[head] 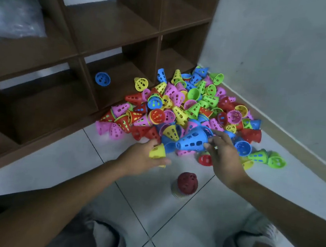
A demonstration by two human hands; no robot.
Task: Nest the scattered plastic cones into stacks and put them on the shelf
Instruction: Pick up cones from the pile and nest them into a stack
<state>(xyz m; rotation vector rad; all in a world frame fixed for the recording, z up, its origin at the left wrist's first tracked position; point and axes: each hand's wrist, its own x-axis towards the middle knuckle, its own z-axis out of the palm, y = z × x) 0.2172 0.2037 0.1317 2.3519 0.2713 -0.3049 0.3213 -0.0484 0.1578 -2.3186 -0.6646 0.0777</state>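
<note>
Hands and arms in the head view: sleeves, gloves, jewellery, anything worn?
Nothing worn that shows. The left hand and the right hand are bare, with no gloves, rings, watch or bands visible. Both forearms are bare up to the frame edge, so no sleeve cuff shows. No markings can be made out; the picture is slightly blurred.

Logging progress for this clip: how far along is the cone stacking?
Early. Done: one short stack with a red cone on top stands on the floor. In hand: the left hand holds a yellow cone, the right hand pinches a blue cone. Left: the big loose pile; no stack is on the shelf yet.
</note>
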